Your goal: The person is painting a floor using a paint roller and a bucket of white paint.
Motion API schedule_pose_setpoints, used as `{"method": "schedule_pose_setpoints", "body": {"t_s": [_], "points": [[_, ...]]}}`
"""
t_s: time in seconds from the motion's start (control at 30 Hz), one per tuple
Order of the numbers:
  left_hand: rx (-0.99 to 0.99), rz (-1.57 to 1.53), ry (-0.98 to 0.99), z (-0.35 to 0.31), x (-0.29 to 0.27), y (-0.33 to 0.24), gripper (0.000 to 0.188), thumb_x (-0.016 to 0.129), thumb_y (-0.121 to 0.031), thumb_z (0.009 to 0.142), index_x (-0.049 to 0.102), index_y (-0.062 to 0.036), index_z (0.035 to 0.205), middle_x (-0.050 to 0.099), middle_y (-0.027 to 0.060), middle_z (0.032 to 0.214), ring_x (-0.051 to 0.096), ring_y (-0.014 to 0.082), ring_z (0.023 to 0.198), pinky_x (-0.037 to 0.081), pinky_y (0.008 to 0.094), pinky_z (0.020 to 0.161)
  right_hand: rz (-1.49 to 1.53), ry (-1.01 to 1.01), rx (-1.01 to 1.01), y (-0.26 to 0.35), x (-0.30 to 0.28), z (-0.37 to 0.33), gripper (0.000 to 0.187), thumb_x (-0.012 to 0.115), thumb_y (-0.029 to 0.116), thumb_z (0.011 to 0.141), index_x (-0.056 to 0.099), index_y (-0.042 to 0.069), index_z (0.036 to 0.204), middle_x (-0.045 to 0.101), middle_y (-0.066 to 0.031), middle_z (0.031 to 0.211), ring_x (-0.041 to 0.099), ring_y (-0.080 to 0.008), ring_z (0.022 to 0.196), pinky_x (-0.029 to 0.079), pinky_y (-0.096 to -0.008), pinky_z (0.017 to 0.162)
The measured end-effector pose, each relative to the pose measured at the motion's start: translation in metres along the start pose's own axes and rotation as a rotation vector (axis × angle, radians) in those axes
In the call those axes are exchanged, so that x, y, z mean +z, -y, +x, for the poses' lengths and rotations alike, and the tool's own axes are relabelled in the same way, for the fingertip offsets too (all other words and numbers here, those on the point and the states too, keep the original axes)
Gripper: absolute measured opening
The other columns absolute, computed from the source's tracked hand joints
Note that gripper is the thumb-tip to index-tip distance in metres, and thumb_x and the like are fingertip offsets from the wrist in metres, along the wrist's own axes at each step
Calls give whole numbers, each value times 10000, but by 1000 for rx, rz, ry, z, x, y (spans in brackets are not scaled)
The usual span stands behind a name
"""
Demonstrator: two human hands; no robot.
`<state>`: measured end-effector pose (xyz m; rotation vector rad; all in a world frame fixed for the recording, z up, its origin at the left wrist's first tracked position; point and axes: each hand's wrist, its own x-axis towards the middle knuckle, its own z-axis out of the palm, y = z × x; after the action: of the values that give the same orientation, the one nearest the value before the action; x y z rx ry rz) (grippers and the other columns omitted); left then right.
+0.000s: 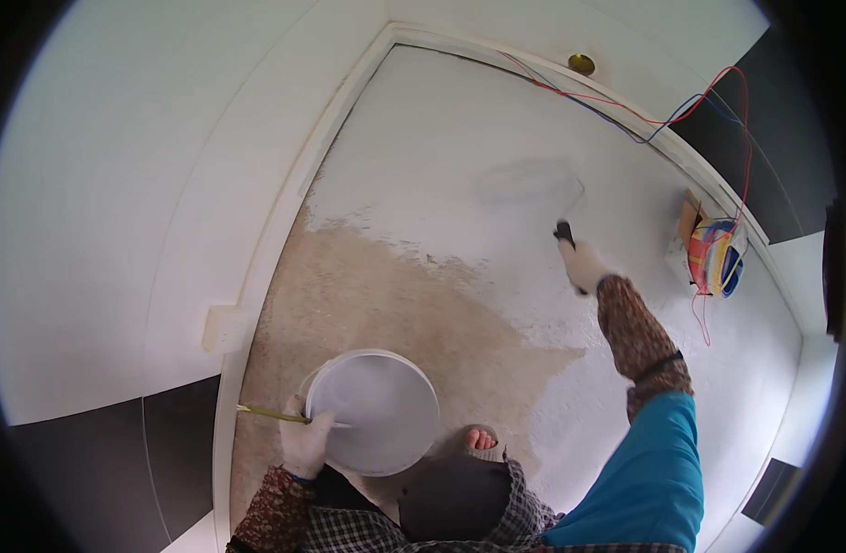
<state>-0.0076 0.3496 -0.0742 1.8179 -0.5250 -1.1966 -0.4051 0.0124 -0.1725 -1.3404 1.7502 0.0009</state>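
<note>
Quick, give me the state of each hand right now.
Left hand: gloved, closed on the rim of the white bucket, with a thin yellow-green stick in the same grip.
Right hand: gloved, closed on the paint roller handle.

One white bucket [375, 410], one paint roller [565, 232], one brush [273, 415], two gloved hands.

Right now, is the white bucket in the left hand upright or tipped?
Upright. The white bucket shows its round open top to the camera, held at the rim by the gloved left hand. Its fill level cannot be told.

The left hand [305, 442] is kept closed low by the body; the right hand [584, 265] is closed, arm outstretched.
</note>
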Motion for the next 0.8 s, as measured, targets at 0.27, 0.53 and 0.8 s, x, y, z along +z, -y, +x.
{"method": "schedule_pose_setpoints", "body": {"t_s": [0.27,0.53,0.8], "points": [[-60,42,-62,-1,8,-12,412,595,-50,785,550,68,1178,650,145,1061,629,202,940,526,321,813,-158,-170,-123,130,21,190,591,391,450,966,606,-33,702,612,-161,565,624,-317,493,488,-444,517],[-84,92,-23,-1,4,-13,417,567,-87,794,549,70,1180,634,147,1059,624,209,921,521,314,791,-292,47,-27,52,-35,66,521,462,445,961,600,-31,801,579,-119,567,575,-249,448,475,-420,466],[-13,54,-2,5,-2,-4,414,569,-84,817,527,96,1187,630,167,1086,625,215,939,521,321,800,-542,87,292,-114,-79,-155,537,494,451,953,609,-68,1029,663,-231,804,673,-359,725,520,-466,646]]}}
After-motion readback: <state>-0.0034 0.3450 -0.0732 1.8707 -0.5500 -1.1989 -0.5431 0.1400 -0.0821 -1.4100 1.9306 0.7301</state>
